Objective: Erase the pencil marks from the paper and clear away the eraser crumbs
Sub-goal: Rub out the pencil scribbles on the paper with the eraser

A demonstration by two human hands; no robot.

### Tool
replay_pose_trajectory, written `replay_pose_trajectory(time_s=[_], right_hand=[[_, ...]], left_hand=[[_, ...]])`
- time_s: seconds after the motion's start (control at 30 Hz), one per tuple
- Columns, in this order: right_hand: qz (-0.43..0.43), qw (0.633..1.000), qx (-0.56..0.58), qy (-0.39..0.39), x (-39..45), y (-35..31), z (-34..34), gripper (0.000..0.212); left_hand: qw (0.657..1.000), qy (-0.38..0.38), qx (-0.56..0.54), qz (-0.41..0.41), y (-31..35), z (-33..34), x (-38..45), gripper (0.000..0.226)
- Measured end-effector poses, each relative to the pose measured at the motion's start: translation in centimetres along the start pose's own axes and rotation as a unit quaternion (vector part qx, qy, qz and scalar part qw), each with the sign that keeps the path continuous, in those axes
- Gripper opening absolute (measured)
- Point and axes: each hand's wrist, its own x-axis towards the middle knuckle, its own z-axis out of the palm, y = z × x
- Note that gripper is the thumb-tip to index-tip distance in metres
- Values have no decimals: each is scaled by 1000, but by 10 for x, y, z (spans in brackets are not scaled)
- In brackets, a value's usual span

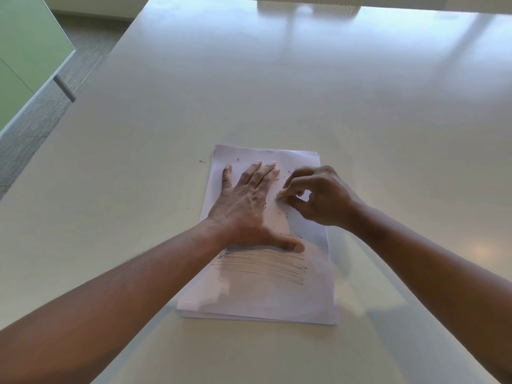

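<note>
A stray crumb lies on the table just left of the paper. The left hand presses flat on the sheet, fingers straight and spread, above the pencil lines. The right hand pinches what seems to be a small eraser against the paper, with crumbs scattered nearby.

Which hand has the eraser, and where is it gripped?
The right hand pinches the eraser by its upper part; the left hand presses flat on the paper.
</note>
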Motion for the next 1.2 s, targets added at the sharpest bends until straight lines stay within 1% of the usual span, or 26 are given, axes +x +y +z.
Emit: replay_pose_trajectory(time_s=[0.07,0.13,0.23,0.3,0.43,0.47,0.6,0.67,0.73,0.87,1.03,1.2], right_hand=[[10,999,-22,32,7,2,4,2],[9,999,-16,40,9,-5,12,4],[-13,999,24,-18,0,-14,11,6],[-10,999,23,-33,-3,-9,4,5],[30,998,-22,40,6,0,2,2],[29,998,-28,46,7,-3,5,3],[11,1000,17,-14,0,-14,6,5],[27,999,14,-12,0,-9,2,5],[54,998,-11,7,1,-6,1,6],[89,995,-46,26,1,-15,5,8],[139,989,-48,11,4,-22,4,9],[173,984,-51,-8,10,-25,2,8]], left_hand=[[1000,1,1,0,0,0,0,156],[1000,0,5,-1,1,0,0,156],[1000,-4,6,-2,2,-2,0,157],[1000,-4,-1,-2,1,-2,-1,158],[1000,-1,-5,-4,1,-1,-1,157],[1000,-1,-3,-3,1,-1,-1,157],[1000,-2,5,-2,1,-1,1,158],[1000,-2,-5,-5,1,-1,0,158],[1000,2,-15,-4,0,-1,-1,157],[1000,3,-24,1,0,-1,0,157],[999,0,-35,6,-4,-1,-1,156],[997,24,-68,21,-6,-1,-3,149]])
